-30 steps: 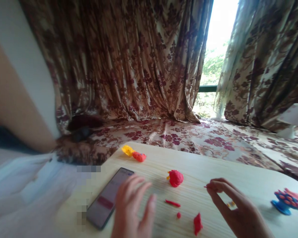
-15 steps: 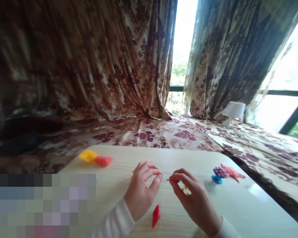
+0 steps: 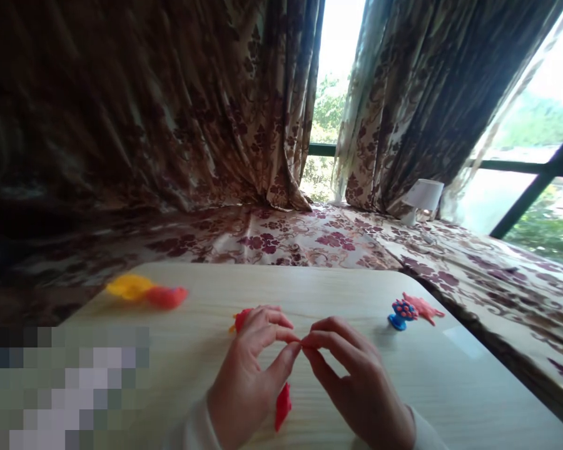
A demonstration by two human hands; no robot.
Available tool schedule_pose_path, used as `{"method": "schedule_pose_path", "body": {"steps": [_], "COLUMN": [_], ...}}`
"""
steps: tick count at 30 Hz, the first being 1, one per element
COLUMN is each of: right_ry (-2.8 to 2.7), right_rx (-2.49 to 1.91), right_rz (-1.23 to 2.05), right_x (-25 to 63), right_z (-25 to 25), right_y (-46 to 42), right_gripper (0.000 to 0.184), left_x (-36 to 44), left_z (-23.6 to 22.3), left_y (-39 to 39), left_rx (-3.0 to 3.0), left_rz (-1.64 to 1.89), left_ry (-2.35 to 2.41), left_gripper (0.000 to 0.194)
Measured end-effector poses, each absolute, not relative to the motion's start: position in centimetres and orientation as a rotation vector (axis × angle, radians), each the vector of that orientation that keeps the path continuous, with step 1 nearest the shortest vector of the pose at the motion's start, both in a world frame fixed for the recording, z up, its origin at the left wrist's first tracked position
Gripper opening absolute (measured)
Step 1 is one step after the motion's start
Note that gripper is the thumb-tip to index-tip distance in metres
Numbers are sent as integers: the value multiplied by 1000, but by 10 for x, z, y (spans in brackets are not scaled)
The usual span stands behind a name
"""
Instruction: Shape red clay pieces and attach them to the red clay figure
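Observation:
Over the middle of the table, the fingertips of my left hand (image 3: pixel 253 375) and my right hand (image 3: pixel 356 378) meet. My right thumb and index finger pinch a tiny thin red strip, likely modelling clay, now almost wholly hidden by the fingers. Its other end lies between my left thumb and forefinger, which are closed on it. Below my left thumb, a pointed red clay piece (image 3: pixel 284 406) rests on the tabletop. Behind my left hand, a red lump with yellow bits (image 3: pixel 241 320) is partly covered.
On the pale wooden table (image 3: pixel 272 281), a yellow clump (image 3: pixel 129 287) touches a red one (image 3: pixel 167 297) at the far left. A blue stand with a dotted top (image 3: pixel 401 315) and a flat pink clay piece (image 3: pixel 426 307) sit at the right. Beyond are a lamp (image 3: pixel 423 195) and curtains.
My left hand has come over to my right one, and their fingertips now meet at the red strip. The view has turned slightly, so table items appear shifted left.

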State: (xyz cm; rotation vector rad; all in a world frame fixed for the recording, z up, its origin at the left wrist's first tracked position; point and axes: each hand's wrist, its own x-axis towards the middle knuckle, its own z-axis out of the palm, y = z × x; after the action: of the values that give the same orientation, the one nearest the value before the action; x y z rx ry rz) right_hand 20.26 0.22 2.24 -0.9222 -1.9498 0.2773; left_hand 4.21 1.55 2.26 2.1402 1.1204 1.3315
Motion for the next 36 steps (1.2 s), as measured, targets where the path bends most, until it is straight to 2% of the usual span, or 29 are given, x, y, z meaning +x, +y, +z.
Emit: {"method": "schedule_pose_path", "body": {"steps": [6,10,16,29,31,36], "right_ry": [-1960,-1959,-2143,-2162,-2059,-1672], "right_rx": [-1008,-1284,-1644,-1659,-1549,-1117], "right_rz": [243,164,139,192,310,949], "right_x": [222,253,274,262,255,225], "right_z": [27,28,21,16,22,30], "right_y": [8,21,28,27,23,10], "right_gripper": [23,16,19,18,18,17], "left_x": [40,36,34,36,36,36], "left_z": [21,19,18,17,17,18], "left_y": [15,16,18,15,14,12], "left_rx": [2154,2197,2301,2308,2309,2317], "left_rz": [1373,1451,1497,1508,1493,1480], "left_ry": [1137,1131,1119,1126,1124,1114], "left_gripper": [10,10,10,11,11,11]}}
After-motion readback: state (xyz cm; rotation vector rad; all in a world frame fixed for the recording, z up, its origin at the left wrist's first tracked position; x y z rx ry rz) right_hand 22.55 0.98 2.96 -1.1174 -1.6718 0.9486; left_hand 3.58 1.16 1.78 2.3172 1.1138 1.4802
